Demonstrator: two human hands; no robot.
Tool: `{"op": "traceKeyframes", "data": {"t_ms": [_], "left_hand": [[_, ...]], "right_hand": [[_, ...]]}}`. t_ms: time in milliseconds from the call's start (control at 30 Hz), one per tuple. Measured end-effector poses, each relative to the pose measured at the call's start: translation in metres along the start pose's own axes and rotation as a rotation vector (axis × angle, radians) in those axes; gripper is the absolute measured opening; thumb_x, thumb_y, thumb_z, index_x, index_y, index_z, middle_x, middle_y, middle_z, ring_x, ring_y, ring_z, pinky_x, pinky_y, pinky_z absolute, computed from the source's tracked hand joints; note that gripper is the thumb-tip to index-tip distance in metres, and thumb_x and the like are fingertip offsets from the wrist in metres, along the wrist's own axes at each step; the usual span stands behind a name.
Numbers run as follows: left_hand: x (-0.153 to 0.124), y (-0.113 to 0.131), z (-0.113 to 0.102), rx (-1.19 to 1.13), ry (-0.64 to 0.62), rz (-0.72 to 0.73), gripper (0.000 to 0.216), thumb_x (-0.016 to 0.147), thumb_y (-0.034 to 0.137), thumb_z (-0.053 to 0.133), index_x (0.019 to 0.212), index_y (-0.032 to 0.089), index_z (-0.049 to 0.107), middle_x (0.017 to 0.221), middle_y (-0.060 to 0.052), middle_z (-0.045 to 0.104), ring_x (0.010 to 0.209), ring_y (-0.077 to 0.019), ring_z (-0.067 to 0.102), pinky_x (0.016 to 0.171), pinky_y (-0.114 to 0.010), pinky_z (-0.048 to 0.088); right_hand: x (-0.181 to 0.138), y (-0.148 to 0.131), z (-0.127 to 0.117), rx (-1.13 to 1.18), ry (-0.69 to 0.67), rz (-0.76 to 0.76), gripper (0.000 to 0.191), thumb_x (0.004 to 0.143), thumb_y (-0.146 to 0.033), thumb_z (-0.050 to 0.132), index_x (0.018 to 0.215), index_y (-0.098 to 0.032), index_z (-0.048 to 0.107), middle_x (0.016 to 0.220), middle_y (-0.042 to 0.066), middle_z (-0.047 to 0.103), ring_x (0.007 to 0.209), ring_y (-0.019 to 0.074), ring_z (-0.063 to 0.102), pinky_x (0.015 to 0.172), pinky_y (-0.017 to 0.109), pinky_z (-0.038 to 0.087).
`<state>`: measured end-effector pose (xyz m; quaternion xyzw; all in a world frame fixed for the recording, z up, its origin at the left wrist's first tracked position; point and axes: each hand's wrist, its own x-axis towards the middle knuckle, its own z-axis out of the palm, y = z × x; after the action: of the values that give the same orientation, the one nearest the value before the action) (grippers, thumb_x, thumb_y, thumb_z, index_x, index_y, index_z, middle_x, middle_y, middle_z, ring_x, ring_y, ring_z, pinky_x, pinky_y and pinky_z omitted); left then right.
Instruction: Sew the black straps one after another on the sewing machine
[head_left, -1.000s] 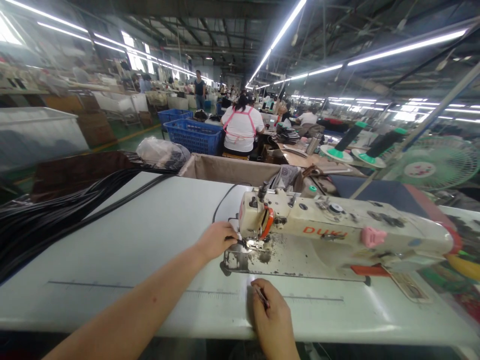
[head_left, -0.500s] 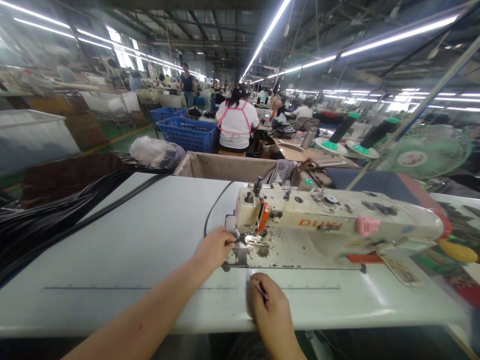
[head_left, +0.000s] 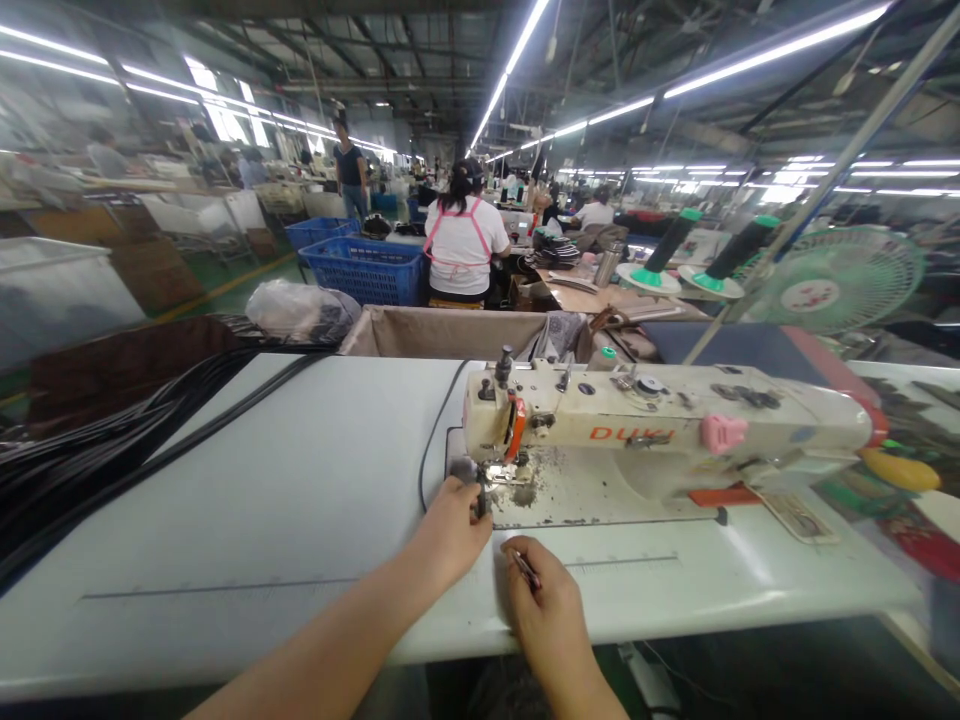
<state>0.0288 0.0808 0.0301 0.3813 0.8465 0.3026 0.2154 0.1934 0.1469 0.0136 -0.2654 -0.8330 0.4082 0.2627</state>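
My left hand (head_left: 455, 528) is closed at the needle end of a sewing machine (head_left: 645, 415), pinching a black strip (head_left: 482, 495) just left of the presser foot (head_left: 504, 473). A thin black cord (head_left: 429, 440) curves over the table behind that hand; whether it joins the strip is hidden. Near the table's front edge, my right hand (head_left: 551, 605) is closed around a small metal tool (head_left: 526, 570). Its tip pokes out past the thumb, and the fingers cover the rest, so its kind does not show.
Long black strips (head_left: 150, 460) lie bundled over the left of the white table (head_left: 330, 470). A fabric-lined bin (head_left: 442, 332) stands behind it. Thread cones (head_left: 670, 245) and a green fan (head_left: 832, 285) are at the right. A person (head_left: 463, 240) sits ahead, facing away.
My left hand has come nearer to me and slightly right, with the black strip turned toward the front. My right hand keeps the metal tool in nearly the same place. The view has shifted slightly.
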Motion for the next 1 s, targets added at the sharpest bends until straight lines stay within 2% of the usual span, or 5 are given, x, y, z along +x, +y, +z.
{"op": "traceKeyframes", "data": {"t_ms": [267, 467, 600, 833, 1000], "left_hand": [[-0.011, 0.011, -0.012, 0.251, -0.149, 0.058, 0.057, 0.090, 0.013, 0.053, 0.146, 0.008, 0.053, 0.133, -0.018, 0.058, 0.120, -0.0281, 0.066, 0.109, -0.035, 0.050], [-0.032, 0.027, -0.022, 0.375, -0.253, 0.077, 0.070, 0.083, 0.016, 0.071, 0.149, 0.008, 0.049, 0.147, -0.021, 0.050, 0.121, -0.0306, 0.065, 0.109, -0.038, 0.052], [-0.041, 0.032, -0.021, 0.395, -0.214, 0.130, 0.072, 0.071, 0.024, 0.089, 0.135, 0.008, 0.059, 0.144, -0.020, 0.053, 0.130, -0.0350, 0.058, 0.116, -0.044, 0.046], [-0.034, 0.002, -0.002, 0.403, -0.091, 0.430, 0.041, 0.084, 0.022, 0.078, 0.121, 0.015, 0.064, 0.143, -0.016, 0.058, 0.137, -0.0303, 0.054, 0.121, -0.043, 0.043], [-0.034, -0.024, 0.010, 0.468, -0.003, 0.530, 0.050, 0.092, 0.029, 0.065, 0.140, 0.018, 0.056, 0.147, -0.017, 0.055, 0.132, -0.0326, 0.059, 0.115, -0.048, 0.048]], "right_hand": [[-0.002, 0.001, -0.003, 0.054, 0.016, 0.032, 0.025, 0.098, -0.035, 0.051, 0.092, -0.023, 0.072, 0.075, 0.001, 0.070, 0.068, 0.0171, 0.061, 0.067, 0.025, 0.047], [-0.004, 0.005, -0.006, 0.132, -0.023, 0.047, 0.031, 0.099, -0.046, 0.054, 0.090, -0.022, 0.073, 0.074, 0.000, 0.068, 0.064, 0.0166, 0.057, 0.066, 0.026, 0.046], [-0.017, 0.012, -0.015, 0.242, -0.031, 0.109, 0.039, 0.096, -0.057, 0.059, 0.089, -0.022, 0.074, 0.071, 0.000, 0.064, 0.061, 0.0158, 0.053, 0.060, 0.026, 0.043], [-0.062, 0.041, -0.048, 0.485, 0.334, 0.416, 0.053, 0.092, -0.069, 0.060, 0.090, -0.018, 0.073, 0.061, -0.004, 0.046, 0.056, 0.0129, 0.042, 0.053, 0.026, 0.034], [-0.098, 0.090, -0.077, 0.525, 0.714, 0.634, 0.058, 0.084, -0.073, 0.068, 0.091, -0.016, 0.074, 0.066, -0.003, 0.055, 0.056, 0.0115, 0.048, 0.051, 0.024, 0.036]]}}
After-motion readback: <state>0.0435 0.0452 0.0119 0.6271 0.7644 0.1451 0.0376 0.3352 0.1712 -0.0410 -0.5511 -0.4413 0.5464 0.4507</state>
